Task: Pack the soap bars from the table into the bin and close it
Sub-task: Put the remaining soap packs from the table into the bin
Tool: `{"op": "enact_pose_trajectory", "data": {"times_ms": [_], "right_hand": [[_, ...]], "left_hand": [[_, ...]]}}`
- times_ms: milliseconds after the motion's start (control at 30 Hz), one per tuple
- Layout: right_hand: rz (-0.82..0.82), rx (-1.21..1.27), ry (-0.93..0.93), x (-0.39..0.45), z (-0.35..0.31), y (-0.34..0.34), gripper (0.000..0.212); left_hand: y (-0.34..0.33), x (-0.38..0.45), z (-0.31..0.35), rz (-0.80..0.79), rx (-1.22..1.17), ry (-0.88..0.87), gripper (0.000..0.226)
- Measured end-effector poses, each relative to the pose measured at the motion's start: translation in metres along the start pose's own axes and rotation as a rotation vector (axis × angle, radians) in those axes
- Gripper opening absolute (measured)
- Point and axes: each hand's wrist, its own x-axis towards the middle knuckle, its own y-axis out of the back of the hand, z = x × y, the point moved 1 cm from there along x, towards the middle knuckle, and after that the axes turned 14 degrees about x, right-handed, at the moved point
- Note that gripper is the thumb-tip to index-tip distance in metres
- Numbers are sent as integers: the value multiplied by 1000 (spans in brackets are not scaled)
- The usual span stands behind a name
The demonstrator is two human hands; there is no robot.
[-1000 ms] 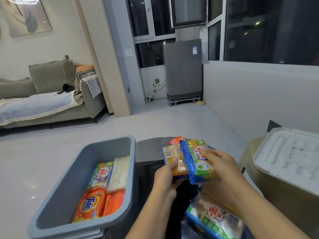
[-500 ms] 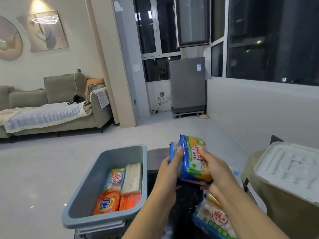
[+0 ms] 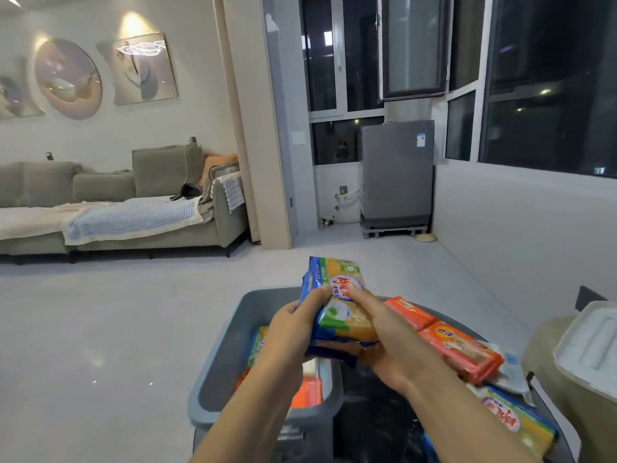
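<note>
Both hands hold a small stack of blue-and-yellow wrapped soap bars (image 3: 340, 305) over the right part of the grey bin (image 3: 217, 369). My left hand (image 3: 293, 329) grips the stack's left side and my right hand (image 3: 384, 332) grips its right side, thumbs on the top wrapper. Inside the bin lie orange and green-yellow soap packs (image 3: 305, 392), mostly hidden by my left forearm. On the dark table (image 3: 377, 426) to the right lie two orange soap packs (image 3: 457, 349) and a blue-yellow pack (image 3: 514, 422).
The bin's white lid (image 3: 591, 349) rests on a beige box at the far right. A sofa (image 3: 133, 208) stands at the back left and a grey appliance (image 3: 397, 175) by the windows. Pale floor lies to the left of the bin.
Both hands carried the soap stack left and up, from above the table to above the bin. The view tilted up and shifted, so the orange packs on the table now show.
</note>
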Motion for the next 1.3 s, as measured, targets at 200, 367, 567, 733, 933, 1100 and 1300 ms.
{"op": "enact_pose_trajectory", "data": {"times_ms": [200, 367, 567, 733, 933, 1100, 1300], "right_hand": [[-39, -74, -45, 22, 22, -31, 35], [-14, -149, -75, 44, 36, -49, 33], [45, -210, -185, 73, 47, -60, 29], [168, -333, -297, 97, 64, -65, 29], [259, -376, -336, 123, 84, -73, 33], [268, -307, -359, 137, 103, -70, 34], [280, -248, -339, 141, 110, -64, 32]], "left_hand": [[49, 4, -3, 28, 132, 8, 53], [78, 15, -6, 111, 198, 14, 46], [102, 27, -12, 289, 349, -43, 41], [124, 29, -33, 419, 371, -74, 29], [134, 34, -56, 383, 238, -34, 19], [137, 38, -68, 325, 276, -57, 22], [139, 42, -73, 347, 295, -59, 28]]}}
